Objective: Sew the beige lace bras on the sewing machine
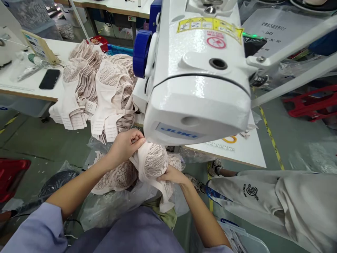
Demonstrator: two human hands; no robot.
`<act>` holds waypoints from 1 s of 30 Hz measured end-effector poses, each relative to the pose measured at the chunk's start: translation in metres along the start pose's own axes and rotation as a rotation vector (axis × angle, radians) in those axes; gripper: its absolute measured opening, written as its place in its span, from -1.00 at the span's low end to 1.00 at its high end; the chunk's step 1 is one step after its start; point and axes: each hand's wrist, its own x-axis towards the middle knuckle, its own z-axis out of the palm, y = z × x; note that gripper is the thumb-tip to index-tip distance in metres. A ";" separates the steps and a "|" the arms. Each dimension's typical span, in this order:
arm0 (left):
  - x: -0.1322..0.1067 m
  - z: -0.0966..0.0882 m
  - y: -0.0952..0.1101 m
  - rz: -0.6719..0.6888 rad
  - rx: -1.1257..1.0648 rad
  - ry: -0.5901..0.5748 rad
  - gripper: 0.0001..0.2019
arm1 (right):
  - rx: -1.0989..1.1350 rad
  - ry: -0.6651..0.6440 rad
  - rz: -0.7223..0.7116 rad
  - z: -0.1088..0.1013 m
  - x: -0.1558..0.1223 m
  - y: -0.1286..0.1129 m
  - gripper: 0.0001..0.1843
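A beige lace bra (154, 161) is stretched between my two hands, just below the head of a white sewing machine (197, 102). My left hand (128, 143) pinches its upper left edge close to the machine. Lower on the right, my right hand (172, 174) grips the bra by the cup, its fingertips partly hidden by the fabric. Another lace bra (118, 177) lies over clear plastic on my lap, under my left forearm. The machine head hides the needle area.
Stacks of beige bras (107, 88) hang over the table's edge, near a black phone (49, 79). Orange-handled scissors (230, 139) and a ruler (219, 147) lie to the right. A person in light trousers (252, 196) stands at my right. A plastic bin (252, 242) sits below.
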 end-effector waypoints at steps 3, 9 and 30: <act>-0.001 0.002 -0.002 -0.011 0.006 0.015 -0.91 | 0.133 0.164 0.049 0.005 -0.011 0.010 -0.50; 0.001 0.004 0.002 -0.011 0.000 -0.008 -0.91 | 0.273 0.379 0.046 0.006 -0.036 0.001 -0.46; -0.074 0.027 0.051 0.361 0.263 -0.696 -0.75 | -0.770 -0.012 -0.089 0.071 -0.078 -0.148 -0.72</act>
